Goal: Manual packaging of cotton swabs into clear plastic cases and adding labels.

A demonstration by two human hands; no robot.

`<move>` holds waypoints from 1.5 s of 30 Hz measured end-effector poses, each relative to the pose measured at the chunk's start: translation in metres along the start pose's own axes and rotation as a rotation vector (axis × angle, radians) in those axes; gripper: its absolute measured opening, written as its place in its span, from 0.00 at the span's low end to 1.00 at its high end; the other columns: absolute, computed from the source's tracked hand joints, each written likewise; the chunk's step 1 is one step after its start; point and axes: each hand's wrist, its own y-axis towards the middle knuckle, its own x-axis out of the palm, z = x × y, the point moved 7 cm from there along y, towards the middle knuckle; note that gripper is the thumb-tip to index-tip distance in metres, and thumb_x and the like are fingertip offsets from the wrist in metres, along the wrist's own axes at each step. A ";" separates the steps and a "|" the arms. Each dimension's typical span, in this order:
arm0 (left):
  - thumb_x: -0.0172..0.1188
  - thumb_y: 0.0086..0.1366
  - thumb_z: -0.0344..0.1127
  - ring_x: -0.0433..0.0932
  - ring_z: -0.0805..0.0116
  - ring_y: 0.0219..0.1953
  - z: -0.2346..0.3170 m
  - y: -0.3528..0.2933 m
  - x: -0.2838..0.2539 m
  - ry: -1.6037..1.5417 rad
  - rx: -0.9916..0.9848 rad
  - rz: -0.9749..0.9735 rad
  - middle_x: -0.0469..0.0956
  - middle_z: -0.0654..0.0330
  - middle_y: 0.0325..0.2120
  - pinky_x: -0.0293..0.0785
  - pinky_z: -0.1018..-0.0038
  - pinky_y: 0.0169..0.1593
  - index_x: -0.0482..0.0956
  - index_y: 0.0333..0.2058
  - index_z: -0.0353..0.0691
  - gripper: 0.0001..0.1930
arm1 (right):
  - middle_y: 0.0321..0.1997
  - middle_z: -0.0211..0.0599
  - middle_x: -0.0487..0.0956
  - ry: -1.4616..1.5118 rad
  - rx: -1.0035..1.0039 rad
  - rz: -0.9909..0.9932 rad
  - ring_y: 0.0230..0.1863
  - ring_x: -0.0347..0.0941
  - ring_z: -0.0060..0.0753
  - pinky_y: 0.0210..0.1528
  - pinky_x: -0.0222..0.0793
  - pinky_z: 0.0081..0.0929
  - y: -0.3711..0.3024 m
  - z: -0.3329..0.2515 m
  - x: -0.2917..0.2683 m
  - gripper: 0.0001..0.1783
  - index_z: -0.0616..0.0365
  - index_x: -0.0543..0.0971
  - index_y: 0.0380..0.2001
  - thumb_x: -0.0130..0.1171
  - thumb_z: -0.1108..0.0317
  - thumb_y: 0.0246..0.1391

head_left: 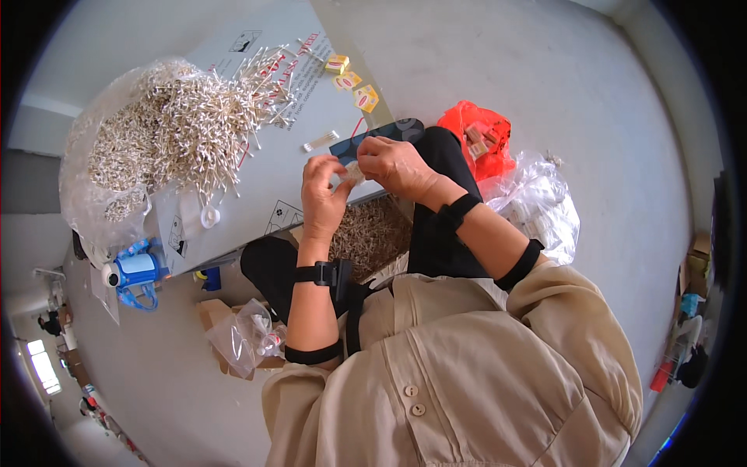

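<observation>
My left hand (320,191) and my right hand (397,165) meet over the near edge of the table. Both sets of fingers are closed around a small pale packet (354,173); its contents are mostly covered by my fingers. Just beyond them, a small clear pack of cotton swabs (320,141) lies on the table. To the left, a large heap of loose cotton swabs (194,117) spills out of a clear plastic bag (74,152). Below my hands, between my knees, sits a box filled with many thin brownish sticks (369,233).
Small yellow boxes (337,64) lie at the table's far right edge. A red plastic bag (498,128) and a clear bag of white packs (545,206) are on the right. A blue bottle (136,268) stands left, and a cardboard box (222,335) holds clear plastic below.
</observation>
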 end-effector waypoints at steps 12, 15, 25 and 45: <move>0.66 0.54 0.22 0.80 0.67 0.42 -0.037 -0.042 0.034 -1.060 -0.830 -0.033 0.81 0.52 0.40 0.78 0.75 0.45 0.79 0.45 0.27 0.18 | 0.41 0.39 0.76 0.025 -0.100 0.144 0.35 0.79 0.45 0.34 0.78 0.36 -0.019 -0.040 -0.008 0.11 0.57 0.78 0.32 0.59 0.77 0.40; 0.66 0.54 0.21 0.80 0.67 0.43 -0.027 -0.032 0.027 -0.966 -0.649 0.008 0.82 0.52 0.37 0.78 0.74 0.47 0.82 0.39 0.28 0.12 | 0.41 0.39 0.76 0.020 -0.121 0.176 0.35 0.79 0.44 0.34 0.78 0.35 -0.021 -0.045 -0.012 0.11 0.58 0.77 0.32 0.59 0.78 0.40; 0.68 0.55 0.23 0.80 0.68 0.44 0.002 -0.025 -0.003 -0.684 -0.481 0.166 0.83 0.54 0.39 0.76 0.73 0.51 0.85 0.36 0.32 0.09 | 0.41 0.40 0.75 -0.014 -0.203 0.224 0.35 0.77 0.40 0.35 0.76 0.29 -0.020 -0.066 -0.032 0.11 0.60 0.76 0.33 0.63 0.79 0.42; 0.73 0.43 0.21 0.76 0.57 0.51 0.111 -0.013 -0.058 -0.220 0.140 0.202 0.79 0.59 0.42 0.74 0.65 0.54 0.78 0.37 0.38 0.20 | 0.25 0.27 0.77 1.359 0.821 0.084 0.22 0.69 0.13 0.20 0.62 0.14 -0.038 -0.073 -0.053 0.16 0.63 0.80 0.33 0.59 0.59 0.62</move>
